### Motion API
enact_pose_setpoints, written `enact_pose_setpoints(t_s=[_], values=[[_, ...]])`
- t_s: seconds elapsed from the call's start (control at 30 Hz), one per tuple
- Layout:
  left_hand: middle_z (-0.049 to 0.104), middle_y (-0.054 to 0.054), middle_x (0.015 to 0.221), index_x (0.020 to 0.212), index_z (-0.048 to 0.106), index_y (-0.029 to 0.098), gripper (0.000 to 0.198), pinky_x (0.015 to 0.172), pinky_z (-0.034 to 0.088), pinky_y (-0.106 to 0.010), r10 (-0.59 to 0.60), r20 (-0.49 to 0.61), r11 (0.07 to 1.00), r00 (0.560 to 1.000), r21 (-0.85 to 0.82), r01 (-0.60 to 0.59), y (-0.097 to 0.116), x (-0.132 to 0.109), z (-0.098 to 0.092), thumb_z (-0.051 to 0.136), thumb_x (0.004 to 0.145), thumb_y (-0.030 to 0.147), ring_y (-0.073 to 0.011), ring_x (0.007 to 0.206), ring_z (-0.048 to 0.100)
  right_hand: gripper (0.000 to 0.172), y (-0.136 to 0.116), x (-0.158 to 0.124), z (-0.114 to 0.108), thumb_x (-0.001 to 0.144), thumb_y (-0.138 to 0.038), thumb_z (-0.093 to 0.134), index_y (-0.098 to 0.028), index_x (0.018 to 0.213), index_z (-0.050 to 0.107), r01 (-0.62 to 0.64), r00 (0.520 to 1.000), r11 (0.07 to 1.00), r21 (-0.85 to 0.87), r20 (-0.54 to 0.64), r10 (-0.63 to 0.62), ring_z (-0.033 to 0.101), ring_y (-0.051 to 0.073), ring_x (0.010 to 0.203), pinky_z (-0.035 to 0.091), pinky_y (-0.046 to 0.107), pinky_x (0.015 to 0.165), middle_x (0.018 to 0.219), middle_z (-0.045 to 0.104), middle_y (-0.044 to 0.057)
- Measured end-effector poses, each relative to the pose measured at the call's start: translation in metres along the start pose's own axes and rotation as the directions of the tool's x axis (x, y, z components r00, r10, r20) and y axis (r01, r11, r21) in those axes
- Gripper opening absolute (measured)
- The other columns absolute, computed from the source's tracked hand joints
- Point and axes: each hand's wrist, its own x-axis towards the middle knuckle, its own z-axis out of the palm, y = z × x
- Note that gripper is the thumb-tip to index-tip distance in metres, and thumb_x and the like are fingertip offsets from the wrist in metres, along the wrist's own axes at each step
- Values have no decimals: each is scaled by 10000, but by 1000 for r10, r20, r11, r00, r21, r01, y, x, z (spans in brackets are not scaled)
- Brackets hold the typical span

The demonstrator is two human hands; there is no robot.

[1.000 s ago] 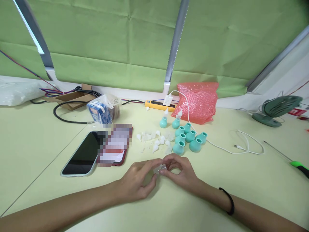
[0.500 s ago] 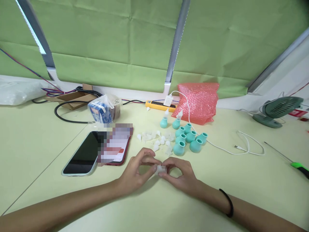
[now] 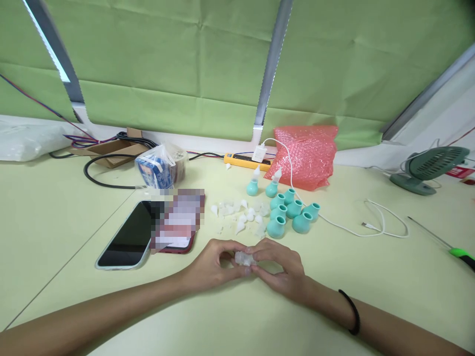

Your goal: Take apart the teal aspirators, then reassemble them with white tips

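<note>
Between the fingertips of both hands is a small clear plastic piece (image 3: 244, 258), low over the table. My left hand (image 3: 211, 264) pinches it from the left with thumb and forefinger, and my right hand (image 3: 280, 264) grips its right end. Fingers cover part of it. Just beyond lie white pointed tips (image 3: 240, 227) and loose clear plastic pieces (image 3: 226, 208). Several open-necked teal rubber bulbs (image 3: 275, 227) stand to the right of these. Behind them, two teal bulbs (image 3: 252, 187) carry clear parts with white tips.
Two phones (image 3: 126, 237) lie on the left. A bagged blue package (image 3: 159, 168), a yellow power strip (image 3: 241, 161) and a pink bubble-wrap bag (image 3: 302, 158) line the back. Rightward are a white cable (image 3: 389, 232), a screwdriver (image 3: 460, 254) and a green fan (image 3: 430, 168).
Both hands have shifted their fingers on the clear piece, which now shows more of its length. The left forefinger has come down onto it from a raised position.
</note>
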Motion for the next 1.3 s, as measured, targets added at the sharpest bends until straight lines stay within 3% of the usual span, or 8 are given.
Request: enact_pose_setpoints(t_s=[0.27, 0.43, 0.7, 1.07, 1.3], values=[[576, -24, 747, 806, 620, 121, 170, 608, 385, -214, 8, -26, 1000, 1000, 1, -8, 0, -1, -2, 621, 671, 223, -129, 683, 499, 300, -1, -3, 1, 653, 4, 591, -174, 890, 543, 25, 999, 1000, 4, 33, -25, 576, 157, 710, 505, 301, 608, 826, 639, 73], [568, -5, 683, 740, 610, 116, 133, 576, 378, -197, -24, -18, 995, 1000, -95, 22, -2, -1, -2, 639, 656, 214, -109, 639, 491, 300, -2, -2, 2, 650, 22, 581, -168, 880, 553, 32, 998, 999, 14, 52, -33, 572, 158, 705, 505, 302, 607, 807, 639, 76], [629, -69, 815, 878, 625, 105, 321, 662, 424, -262, -27, -19, 999, 999, -36, 26, -6, 1, -3, 689, 599, 250, -179, 740, 554, 261, -3, -2, 1, 652, -8, 599, -172, 851, 558, 28, 1000, 1000, 10, -2, -28, 580, 155, 690, 508, 298, 600, 795, 645, 70], [601, -30, 752, 815, 604, 117, 149, 607, 401, -209, -3, 18, 991, 1000, -130, 6, -1, -1, -2, 591, 708, 220, -125, 685, 522, 229, -1, -2, 2, 677, -24, 572, -178, 846, 560, 44, 999, 999, -21, 32, -44, 587, 151, 684, 511, 292, 603, 783, 646, 66], [631, -67, 807, 858, 617, 102, 262, 665, 424, -252, -28, 11, 996, 1000, -86, 29, -5, 1, -3, 661, 636, 235, -164, 734, 548, 258, -4, -2, 0, 659, -18, 585, -185, 853, 554, 29, 1000, 1000, 2, 3, -29, 587, 152, 692, 510, 292, 604, 790, 646, 60]])
